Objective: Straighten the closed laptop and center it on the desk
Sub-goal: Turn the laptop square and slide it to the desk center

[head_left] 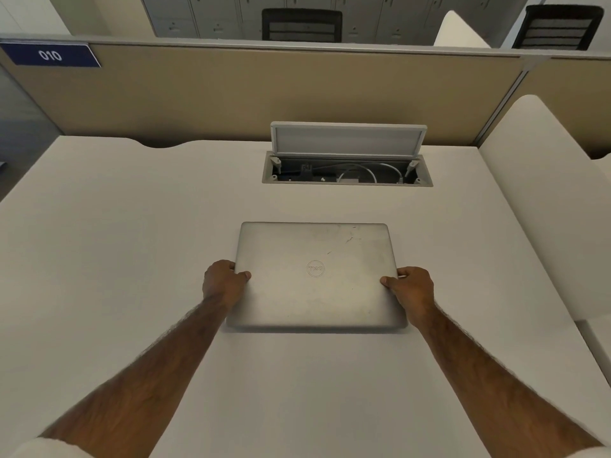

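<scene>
Our left hand and right hand grip the closed laptop by its side edges, fingers clamped, lying square on the desk.

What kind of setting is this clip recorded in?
Most likely an open-plan office workstation. A beige partition with a numbered plate reading 010 backs the white desk, an open cable hatch is built into it, and mesh office chairs stand beyond. Both hands hold a closed laptop.

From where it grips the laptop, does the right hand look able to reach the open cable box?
Probably yes. The right hand holds the laptop edge; bare desk lies between it and the cable box, whose lid stands open at the far side.
</scene>
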Motion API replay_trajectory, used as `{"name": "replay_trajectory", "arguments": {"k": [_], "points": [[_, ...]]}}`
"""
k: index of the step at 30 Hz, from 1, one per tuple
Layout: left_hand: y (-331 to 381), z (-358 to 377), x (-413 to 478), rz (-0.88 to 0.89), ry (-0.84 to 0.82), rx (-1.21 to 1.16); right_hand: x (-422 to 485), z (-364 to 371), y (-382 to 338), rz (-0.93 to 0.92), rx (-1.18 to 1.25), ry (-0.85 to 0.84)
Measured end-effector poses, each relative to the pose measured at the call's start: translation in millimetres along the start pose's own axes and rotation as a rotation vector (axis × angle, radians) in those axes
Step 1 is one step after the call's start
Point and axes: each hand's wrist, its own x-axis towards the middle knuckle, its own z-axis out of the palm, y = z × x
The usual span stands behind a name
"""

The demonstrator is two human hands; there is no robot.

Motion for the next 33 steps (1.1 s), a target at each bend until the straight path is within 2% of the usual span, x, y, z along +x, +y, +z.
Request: {"name": "replay_trajectory", "arguments": {"k": [33], "points": [[-4, 1, -1, 0.028, -0.022, 0.039, -6, 0, -2, 0.015, -0.050, -0.002]]}}
